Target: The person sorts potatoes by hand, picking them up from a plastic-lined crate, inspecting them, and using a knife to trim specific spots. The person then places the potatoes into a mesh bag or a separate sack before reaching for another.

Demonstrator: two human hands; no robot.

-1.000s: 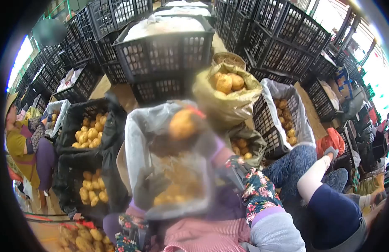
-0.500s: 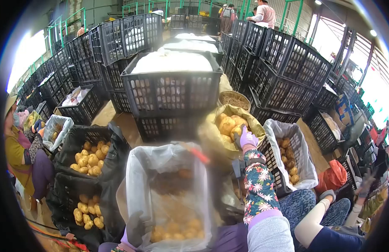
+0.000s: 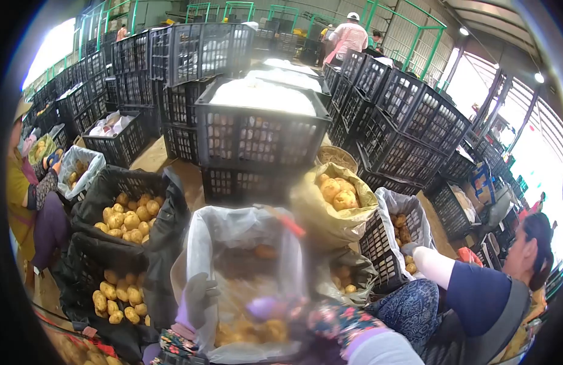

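My left hand (image 3: 201, 298), in a grey glove, is at the left rim of the crate lined with clear plastic (image 3: 199, 243); its fingers are partly hidden and what they hold is unclear. My right hand (image 3: 266, 308), in a purple glove, is a motion blur inside that crate, above the potatoes (image 3: 248, 333) at its bottom; its fingers cannot be made out. The floral sleeve crosses the crate's right rim. Beyond it stands an open tan sack (image 3: 339, 222) with large potatoes (image 3: 342, 193).
Two black-lined crates (image 3: 166, 210) of potatoes stand at left. A co-worker (image 3: 488, 298) at right reaches into another lined crate (image 3: 415, 213). Another person (image 3: 26, 188) sits at far left. Stacked black crates (image 3: 263, 131) rise ahead; a small sack (image 3: 360, 274) stands at right.
My right hand has moved from the potatoes in the tan sack down into the lined crate. The co-worker at right has leaned in and put a hand in the right crate. The view has shifted.
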